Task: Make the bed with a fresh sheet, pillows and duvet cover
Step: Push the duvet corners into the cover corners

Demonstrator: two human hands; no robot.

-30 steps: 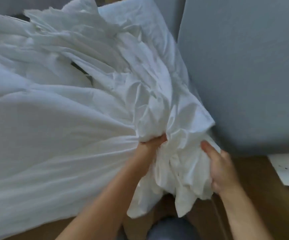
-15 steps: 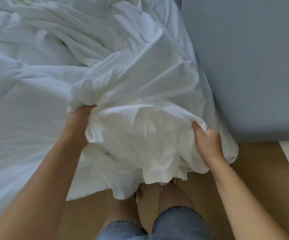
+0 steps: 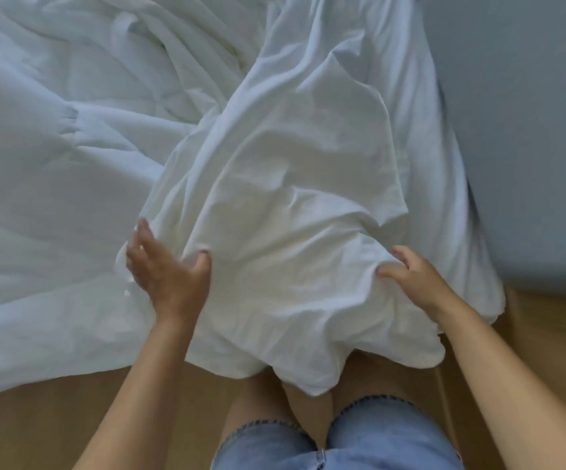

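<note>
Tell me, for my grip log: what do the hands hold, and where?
Left hand presses flat on the cover near its hanging end; whether right hand pinches it is unclear.

Under my feet runs a warm tan wooden floor, lit softly and evenly. To my right stands a plain grey-blue panel (wall or upholstery, I can't tell which), its lower edge meeting the floor.
</note>
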